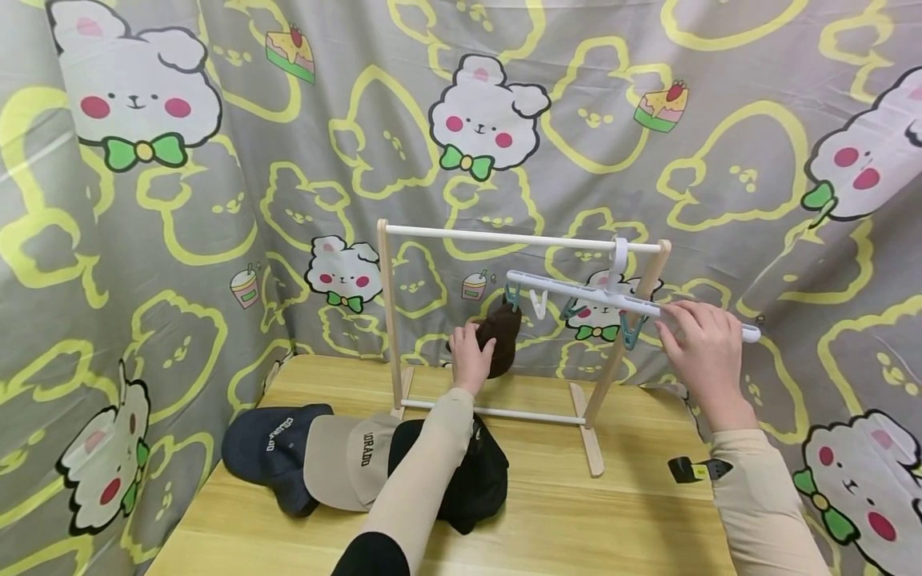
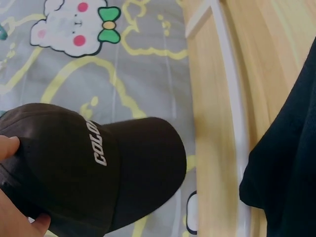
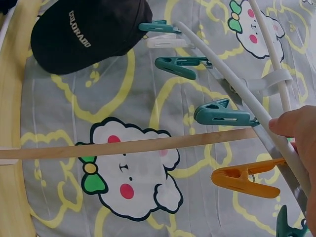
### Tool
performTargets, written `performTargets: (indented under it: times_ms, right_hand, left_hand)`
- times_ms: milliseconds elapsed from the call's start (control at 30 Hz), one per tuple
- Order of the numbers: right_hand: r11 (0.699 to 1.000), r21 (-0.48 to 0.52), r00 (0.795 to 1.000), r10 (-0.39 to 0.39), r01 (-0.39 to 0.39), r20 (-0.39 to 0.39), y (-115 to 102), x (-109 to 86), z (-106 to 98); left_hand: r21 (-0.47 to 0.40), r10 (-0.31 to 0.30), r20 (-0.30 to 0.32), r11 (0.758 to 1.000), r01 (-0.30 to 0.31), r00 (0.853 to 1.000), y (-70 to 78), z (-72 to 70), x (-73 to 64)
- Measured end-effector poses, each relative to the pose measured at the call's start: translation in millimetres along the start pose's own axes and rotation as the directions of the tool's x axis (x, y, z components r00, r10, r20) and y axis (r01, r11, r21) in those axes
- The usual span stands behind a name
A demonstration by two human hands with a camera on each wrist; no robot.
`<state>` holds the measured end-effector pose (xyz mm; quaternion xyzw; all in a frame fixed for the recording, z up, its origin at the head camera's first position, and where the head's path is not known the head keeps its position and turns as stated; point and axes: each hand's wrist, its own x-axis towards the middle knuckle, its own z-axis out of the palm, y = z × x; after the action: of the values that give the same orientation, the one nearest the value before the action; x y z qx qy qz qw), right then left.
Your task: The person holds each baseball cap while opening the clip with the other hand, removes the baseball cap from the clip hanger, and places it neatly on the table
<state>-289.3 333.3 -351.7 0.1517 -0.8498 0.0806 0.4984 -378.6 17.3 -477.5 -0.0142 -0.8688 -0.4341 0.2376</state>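
My left hand [image 1: 471, 358] grips a dark brown baseball cap [image 1: 502, 340], thumb and fingers on its crown in the left wrist view. In the right wrist view a teal clip [image 3: 159, 26] at the hanger's far end meets the edge of the cap, whose brim points away from it. The white clip hanger [image 1: 558, 284] hangs by its hook [image 1: 620, 258] from the rack's top bar [image 1: 504, 236]. My right hand [image 1: 704, 348] pinches the hanger's bar near its right end. Further teal clips, a white clip [image 1: 538, 304] and an orange clip [image 3: 247, 178] dangle along it.
On the wooden table [image 1: 562, 512] lie a navy cap [image 1: 259, 440], a beige cap [image 1: 342, 464] and a black cap [image 1: 479, 480] in an overlapping row, partly behind my left forearm. The rack's wooden post [image 1: 391, 320] and foot [image 1: 587, 440] stand near the patterned curtain [image 1: 403, 120].
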Motion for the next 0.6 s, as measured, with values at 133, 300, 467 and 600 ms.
performTargets:
  times_ms: [133,300,467,600]
  right_hand:
    - [1.0,0.003,1.0,-0.001,0.001,-0.002,0,0.6,0]
    - [1.0,0.016,1.0,0.002,-0.001,-0.01,-1,0.1,2]
    - [0.999,0.042,0.999,0.006,-0.005,-0.032,-3,0.3,4]
    - [0.995,0.095,1.0,0.02,-0.018,-0.017,-6,0.4,6]
  left_hand:
    - [-0.001,0.022,-0.014,1.0,-0.022,1.0,0.9,-4.6,-0.3]
    - [-0.034,0.055,-0.032,0.998,-0.056,0.998,1.3,-10.6,0.2]
    - [-0.065,0.077,-0.029,0.995,-0.078,0.997,-2.3,-13.8,1.2]
    - [-0.083,0.082,-0.027,0.993,-0.084,0.996,-5.9,-15.2,0.6]
